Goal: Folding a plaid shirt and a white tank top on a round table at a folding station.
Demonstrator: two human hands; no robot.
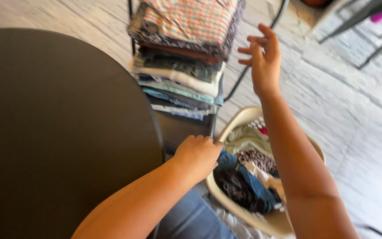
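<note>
My left hand (197, 155) rests with curled fingers on the rim of a beige laundry basket (237, 121), at its left edge, beside a blue garment. Whether it grips anything I cannot tell. The basket holds a heap of mixed clothes (248, 177): dark, blue, patterned and pale green pieces. My right hand (264, 59) is raised in the air above the basket, fingers apart and empty, just right of a tall stack of folded clothes (182, 57) topped by a plaid piece.
A dark round table (58, 132) fills the left side. The stack of folded clothes sits on a dark chair seat (184, 126). Pale tiled floor (354, 110) lies to the right, with dark furniture legs (368, 31) at the top right.
</note>
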